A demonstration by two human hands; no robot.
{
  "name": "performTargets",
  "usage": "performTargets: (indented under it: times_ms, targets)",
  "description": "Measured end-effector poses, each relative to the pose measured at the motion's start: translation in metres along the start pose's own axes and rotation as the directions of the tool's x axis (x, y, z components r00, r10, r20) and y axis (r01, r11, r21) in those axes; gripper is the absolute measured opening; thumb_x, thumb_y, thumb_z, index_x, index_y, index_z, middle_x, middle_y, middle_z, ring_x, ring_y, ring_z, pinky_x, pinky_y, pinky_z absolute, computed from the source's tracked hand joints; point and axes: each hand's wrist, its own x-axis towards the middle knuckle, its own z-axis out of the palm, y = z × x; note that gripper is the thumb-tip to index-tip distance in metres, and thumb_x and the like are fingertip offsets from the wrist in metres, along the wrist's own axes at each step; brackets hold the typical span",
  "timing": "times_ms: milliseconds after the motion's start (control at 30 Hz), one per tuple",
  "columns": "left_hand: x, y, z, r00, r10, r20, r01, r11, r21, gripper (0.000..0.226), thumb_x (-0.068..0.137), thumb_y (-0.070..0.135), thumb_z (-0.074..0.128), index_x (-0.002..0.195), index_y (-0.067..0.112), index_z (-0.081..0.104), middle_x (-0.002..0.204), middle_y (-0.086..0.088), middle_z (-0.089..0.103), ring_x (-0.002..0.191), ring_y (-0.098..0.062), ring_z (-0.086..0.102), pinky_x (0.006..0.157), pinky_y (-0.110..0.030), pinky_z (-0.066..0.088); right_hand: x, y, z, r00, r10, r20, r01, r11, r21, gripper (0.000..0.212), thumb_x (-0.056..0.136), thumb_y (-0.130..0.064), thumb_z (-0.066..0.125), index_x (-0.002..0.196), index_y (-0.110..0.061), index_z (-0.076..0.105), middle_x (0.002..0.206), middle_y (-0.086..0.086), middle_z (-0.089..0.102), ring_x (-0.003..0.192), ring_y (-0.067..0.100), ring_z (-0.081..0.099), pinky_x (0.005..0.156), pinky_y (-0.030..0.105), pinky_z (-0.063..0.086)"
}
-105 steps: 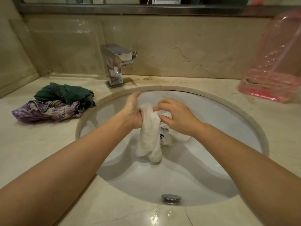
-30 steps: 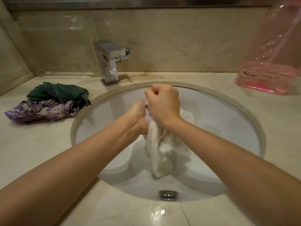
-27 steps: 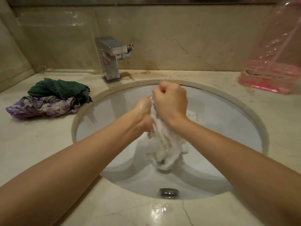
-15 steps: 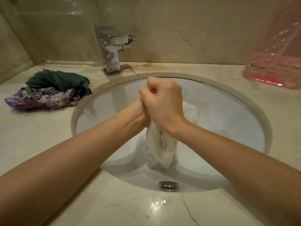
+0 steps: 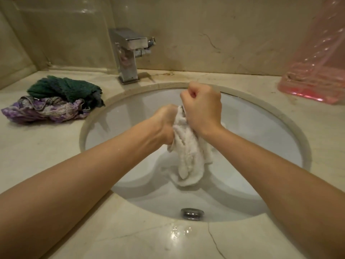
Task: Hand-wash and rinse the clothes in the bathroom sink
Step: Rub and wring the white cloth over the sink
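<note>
- White cloth held up over the sink bowl, bunched between both hands; lower end hangs down w/ its tip touching the basin approx. at centre.
- Right hand on top, fingers curled tight into a fist round the cloth's upper end, knuckles facing the wall.
- Left hand just beside & slightly lower, gripping the cloth from the left; its fingers are hidden behind the cloth, so can't tell how they lie beyond that they're wrapped on it.
- Hands touching or nearly so, cloth squeezed between them.
- Drain plug at near edge of bowl, well below the cloth.
- Tap at back, left of the hands; no water seen running.
- Counter: green cloth lying on top of purple patterned cloth, left of sink.
- Pink plastic bag on counter back right, leaning at the wall.
- Wet patch shines on counter near front edge.
</note>
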Motion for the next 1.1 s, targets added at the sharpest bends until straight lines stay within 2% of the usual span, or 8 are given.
performTargets:
  times_ms: [133, 233, 333, 467, 567, 667, 900, 1100]
  targets:
    - [-0.010, 0.009, -0.003, 0.996, 0.084, -0.001, -0.084, 0.995, -0.054, 0.045, 0.103, 0.037, 0.033, 0.085, 0.005, 0.059, 0.076, -0.013, 0.063, 0.072, -0.024, 0.059, 0.067, -0.031, 0.049, 0.008, 0.020, -0.017, 0.953, 0.168, 0.253, -0.195, 0.977, 0.084, 0.042, 0.097, -0.037, 0.051, 0.059, -0.021, 0.044, 0.057, -0.007, 0.040, 0.058, 0.010, 0.037, 0.063, 0.030, 0.031]
    - [-0.009, 0.019, -0.015, 0.984, 0.152, -0.094, -0.153, 0.988, -0.005, 0.048, 0.098, 0.046, 0.044, 0.110, 0.003, 0.062, 0.097, -0.018, 0.068, 0.088, -0.031, 0.065, 0.071, -0.037, 0.051, 0.009, 0.026, -0.028, 0.668, 0.303, 0.679, -0.404, 0.915, -0.011, 0.060, 0.080, -0.074, 0.047, 0.111, -0.026, 0.067, 0.104, -0.014, 0.060, 0.097, 0.007, 0.056, 0.091, 0.030, 0.038]
    - [-0.008, 0.025, -0.023, 0.974, 0.202, -0.106, -0.200, 0.979, 0.028, 0.042, 0.090, 0.046, 0.056, 0.101, 0.006, 0.064, 0.091, -0.015, 0.067, 0.085, -0.029, 0.065, 0.069, -0.036, 0.050, 0.011, 0.029, -0.025, 0.521, 0.314, 0.794, -0.327, 0.932, -0.154, 0.068, 0.064, -0.072, 0.067, 0.110, -0.023, 0.067, 0.108, -0.005, 0.070, 0.098, 0.016, 0.066, 0.090, 0.033, 0.049]
    - [-0.008, 0.026, -0.027, 0.951, 0.294, -0.094, -0.242, 0.899, 0.364, 0.047, 0.080, 0.048, 0.070, 0.112, 0.014, 0.061, 0.103, -0.009, 0.067, 0.089, -0.023, 0.065, 0.069, -0.032, 0.050, 0.017, 0.048, -0.032, 0.502, 0.236, 0.832, -0.362, 0.931, -0.046, 0.018, 0.090, -0.031, 0.063, 0.089, -0.014, 0.069, 0.090, 0.000, 0.071, 0.085, 0.021, 0.067, 0.074, 0.029, 0.048]
    - [-0.009, 0.022, -0.029, 0.981, 0.175, 0.077, -0.164, 0.562, 0.811, 0.059, 0.066, 0.054, 0.079, 0.113, 0.021, 0.062, 0.103, 0.000, 0.070, 0.091, -0.017, 0.067, 0.071, -0.030, 0.053, 0.016, 0.055, -0.035, 0.565, 0.207, 0.799, -0.464, 0.880, 0.099, 0.018, 0.094, -0.028, 0.058, 0.093, -0.014, 0.068, 0.096, 0.014, 0.069, 0.092, 0.035, 0.064, 0.079, 0.037, 0.047]
    - [-0.004, 0.019, -0.032, 0.994, -0.006, 0.106, -0.096, 0.383, 0.919, 0.053, 0.067, 0.044, 0.082, 0.111, 0.018, 0.066, 0.100, 0.002, 0.074, 0.092, -0.016, 0.070, 0.084, -0.031, 0.056, 0.015, 0.052, -0.031, 0.630, 0.225, 0.744, -0.481, 0.864, 0.146, 0.017, 0.099, -0.024, 0.051, 0.097, -0.017, 0.066, 0.099, 0.009, 0.070, 0.099, 0.032, 0.066, 0.093, 0.047, 0.050]
    - [0.004, 0.026, -0.042, 0.984, 0.106, 0.141, -0.176, 0.628, 0.758, 0.050, 0.080, 0.048, 0.070, 0.111, 0.008, 0.067, 0.103, -0.007, 0.074, 0.095, -0.022, 0.071, 0.090, -0.037, 0.056, 0.019, 0.050, -0.040, 0.778, 0.241, 0.581, -0.347, 0.935, 0.078, 0.013, 0.093, -0.039, 0.059, 0.093, -0.029, 0.067, 0.090, -0.008, 0.071, 0.082, 0.011, 0.069, 0.067, 0.024, 0.051]
    - [0.001, 0.027, -0.033, 0.929, 0.371, -0.006, -0.319, 0.808, 0.494, 0.054, 0.077, 0.047, 0.075, 0.114, 0.009, 0.068, 0.100, -0.010, 0.074, 0.091, -0.025, 0.071, 0.082, -0.036, 0.058, 0.020, 0.035, -0.039, 0.615, 0.352, 0.706, -0.535, 0.844, 0.046, 0.042, 0.089, -0.054, 0.056, 0.102, -0.018, 0.072, 0.095, 0.002, 0.075, 0.088, 0.019, 0.072, 0.086, 0.035, 0.053]
